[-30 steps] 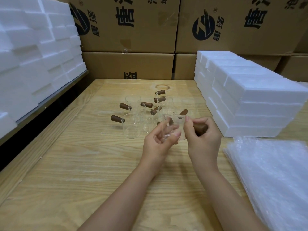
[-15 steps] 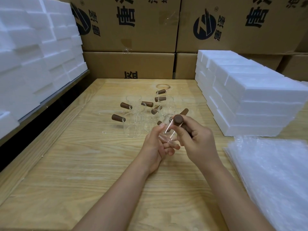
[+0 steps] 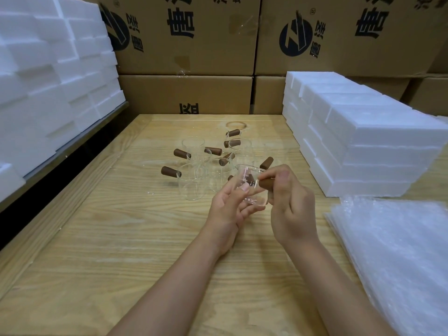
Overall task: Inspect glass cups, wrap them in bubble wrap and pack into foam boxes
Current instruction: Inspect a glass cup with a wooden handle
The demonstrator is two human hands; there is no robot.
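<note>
A clear glass cup (image 3: 251, 184) with a brown wooden handle is held above the wooden table (image 3: 121, 238), roughly upright with its rim tilted away. My right hand (image 3: 289, 207) grips its handle from the right. My left hand (image 3: 229, 209) cradles the cup's side and base with its fingers. Behind them stand several more glass cups (image 3: 192, 181) with brown handles, clustered mid-table. A stack of bubble wrap sheets (image 3: 397, 258) lies at the right. White foam boxes (image 3: 358, 141) are stacked at the back right.
More white foam boxes (image 3: 48, 76) are piled on a shelf along the left. Brown cardboard cartons (image 3: 189, 37) wall off the back. A dark gap runs between the shelf and the table's left edge.
The cup has been turned in my hands: half a second ago its handle end pointed up toward me, now the cup sits nearly upright with the handle in my right hand's grip.
</note>
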